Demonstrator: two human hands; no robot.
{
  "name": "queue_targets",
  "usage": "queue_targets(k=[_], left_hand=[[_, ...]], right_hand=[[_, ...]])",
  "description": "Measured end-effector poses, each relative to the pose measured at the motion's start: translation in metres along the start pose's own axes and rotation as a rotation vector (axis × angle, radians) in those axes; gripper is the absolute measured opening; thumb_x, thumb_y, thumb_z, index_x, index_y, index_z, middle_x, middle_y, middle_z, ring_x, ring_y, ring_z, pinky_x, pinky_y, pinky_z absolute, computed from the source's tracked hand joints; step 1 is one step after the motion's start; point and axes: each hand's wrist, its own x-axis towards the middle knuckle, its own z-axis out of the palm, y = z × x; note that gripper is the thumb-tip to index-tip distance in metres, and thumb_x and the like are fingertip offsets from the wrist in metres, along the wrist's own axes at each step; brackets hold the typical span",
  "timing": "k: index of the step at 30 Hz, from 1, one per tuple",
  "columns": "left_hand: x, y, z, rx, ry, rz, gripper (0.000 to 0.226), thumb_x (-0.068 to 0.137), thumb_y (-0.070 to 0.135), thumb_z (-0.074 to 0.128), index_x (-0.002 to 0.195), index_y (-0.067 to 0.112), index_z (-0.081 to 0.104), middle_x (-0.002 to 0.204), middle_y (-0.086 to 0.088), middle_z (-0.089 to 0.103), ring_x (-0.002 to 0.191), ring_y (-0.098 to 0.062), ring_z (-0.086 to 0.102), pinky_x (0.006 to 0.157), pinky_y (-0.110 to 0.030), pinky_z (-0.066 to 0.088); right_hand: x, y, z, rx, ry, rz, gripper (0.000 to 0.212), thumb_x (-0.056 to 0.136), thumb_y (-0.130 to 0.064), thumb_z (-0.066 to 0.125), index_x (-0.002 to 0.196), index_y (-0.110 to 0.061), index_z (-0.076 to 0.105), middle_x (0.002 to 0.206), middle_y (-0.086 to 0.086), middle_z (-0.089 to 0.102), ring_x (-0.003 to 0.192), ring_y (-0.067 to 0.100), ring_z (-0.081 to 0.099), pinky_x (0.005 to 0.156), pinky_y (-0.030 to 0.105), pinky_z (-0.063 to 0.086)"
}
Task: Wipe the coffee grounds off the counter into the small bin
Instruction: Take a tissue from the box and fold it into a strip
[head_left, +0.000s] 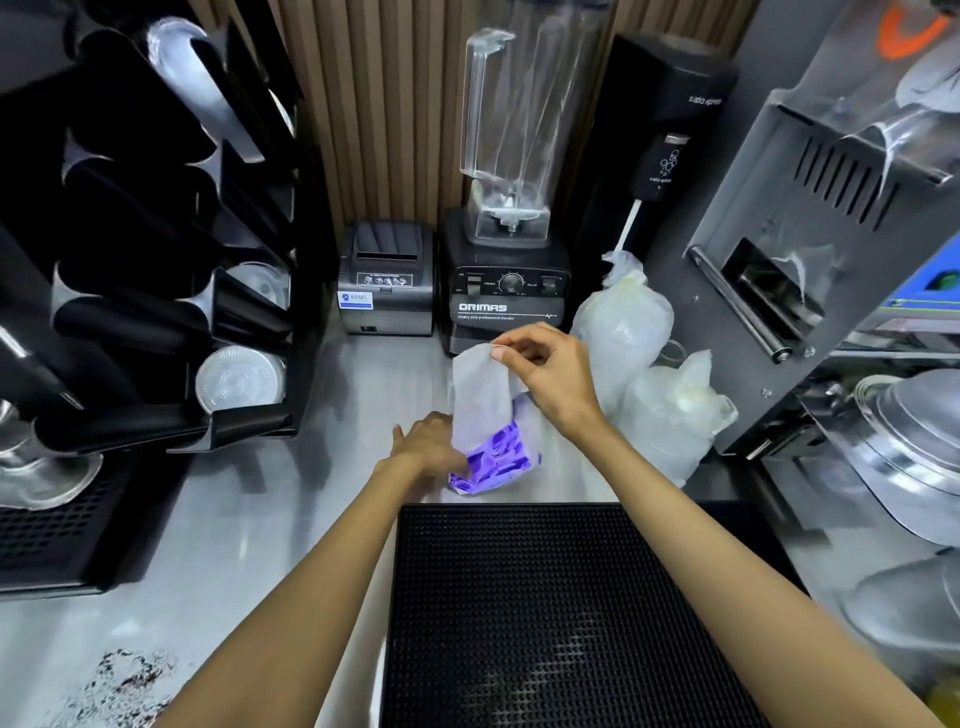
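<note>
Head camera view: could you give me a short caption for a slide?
Right hand pulls a tissue from a purple pack steadied by the left hand; coffee grounds wait.

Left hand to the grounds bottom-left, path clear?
Probably yes. The left hand only steadies the purple pack, and bare counter lies between it and the grounds; the black mat sits off to the right.

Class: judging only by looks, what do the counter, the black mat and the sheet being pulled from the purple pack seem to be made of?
Counter: probably brushed stainless steel, grey with soft reflections.
Black mat: likely rubber, matte with a grid of small studs.
Sheet pinched by the right hand: thin white tissue or nonwoven wipe, limp and slightly translucent.
</note>
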Motion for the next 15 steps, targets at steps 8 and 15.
queue_targets(k=[8, 15], left_hand=[[0.013, 0.005, 0.032, -0.254, 0.151, 0.131, 0.103, 0.06, 0.052, 0.08, 0.145, 0.026, 0.028, 0.152, -0.002, 0.027, 0.145, -0.019, 0.014, 0.116, -0.053, -0.009], [0.009, 0.011, 0.03, 0.12, 0.156, 0.116, 0.093, 0.065, 0.051, 0.076, 0.14, 0.014, 0.035, 0.148, -0.003, 0.035, 0.142, -0.016, 0.019, 0.115, -0.06, -0.006]], right_hand=[[-0.01, 0.023, -0.002, -0.088, -0.165, 0.072, 0.009, 0.079, -0.003, 0.072, 0.087, 0.0, 0.074, 0.091, 0.019, 0.072, 0.069, 0.01, 0.058, 0.072, 0.018, 0.047], [-0.008, 0.023, -0.015, 0.0, -0.056, 0.055, 0.009, 0.08, -0.004, 0.071, 0.088, -0.003, 0.073, 0.081, 0.002, 0.065, 0.069, -0.002, 0.057, 0.071, 0.011, 0.046]])
